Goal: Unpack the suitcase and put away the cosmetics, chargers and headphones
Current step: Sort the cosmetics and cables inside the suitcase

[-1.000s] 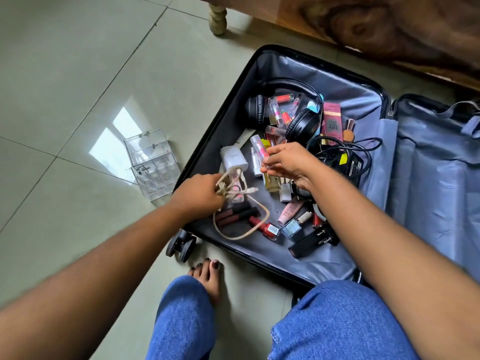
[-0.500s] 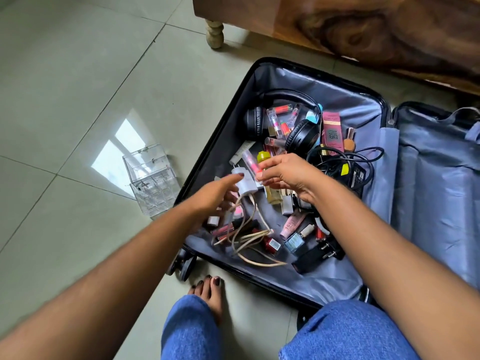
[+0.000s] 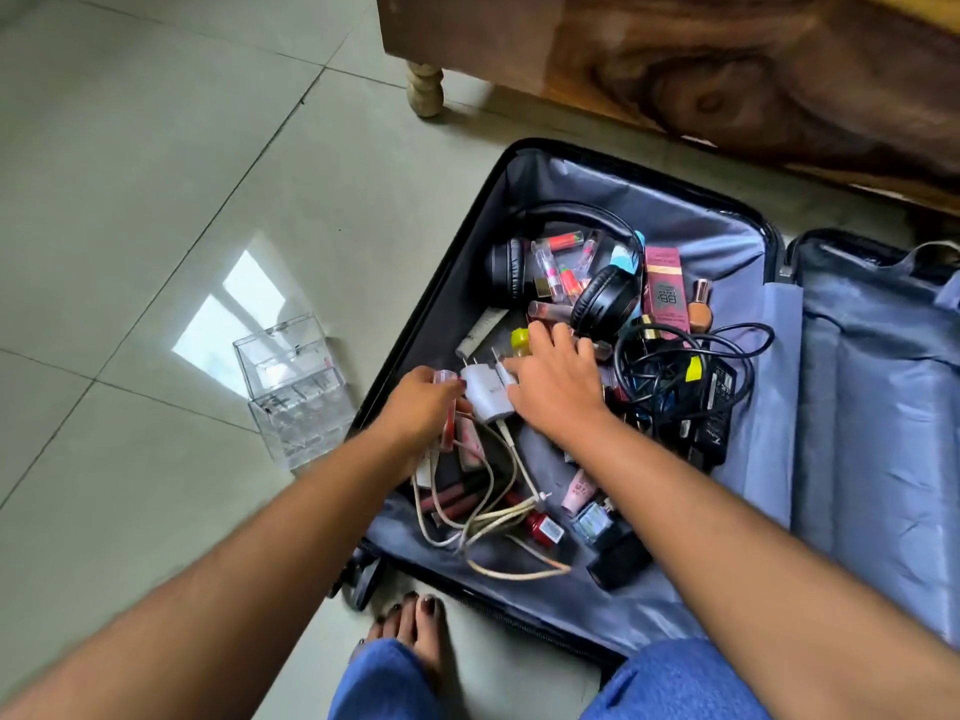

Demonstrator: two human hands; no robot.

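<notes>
Inside open suitcase [image 3: 727, 241], white charger plug [image 3: 485, 394] near the left wall, its pale cable [image 3: 498, 517] coiled just below; left hand [image 3: 421, 415] curled beside plug, seemingly gripping a red lip-gloss tube [image 3: 448, 433]; right hand [image 3: 558, 379] flat, fingers spread, touching plug; black headphones [image 3: 602, 298] above; clear organiser [image 3: 296, 392] left of suitcase.
</notes>
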